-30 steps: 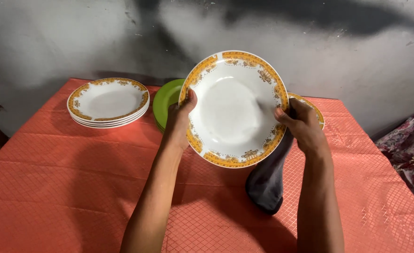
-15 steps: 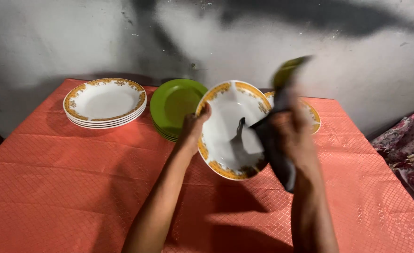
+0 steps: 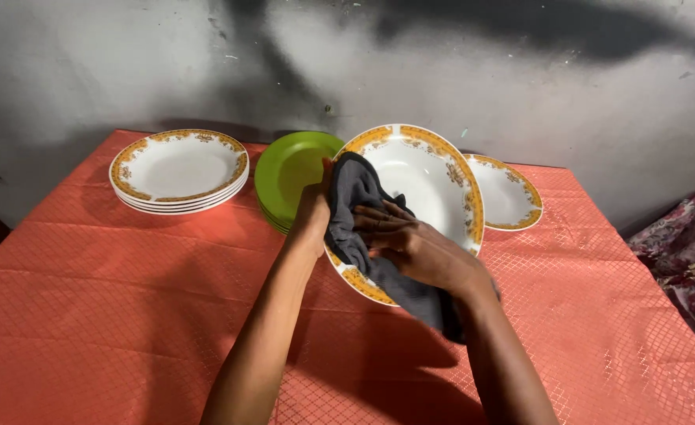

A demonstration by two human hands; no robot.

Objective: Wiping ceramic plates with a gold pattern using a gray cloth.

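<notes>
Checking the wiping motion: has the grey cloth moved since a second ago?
Yes. The grey cloth came up from hanging below the held plate onto its face, leftward toward the green plates.

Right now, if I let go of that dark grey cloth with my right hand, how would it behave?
The dark grey cloth looks floppy: it folds over the plate rim and hangs limp below the right hand. It would probably slide off, since the plate is tilted in the left hand.
</notes>
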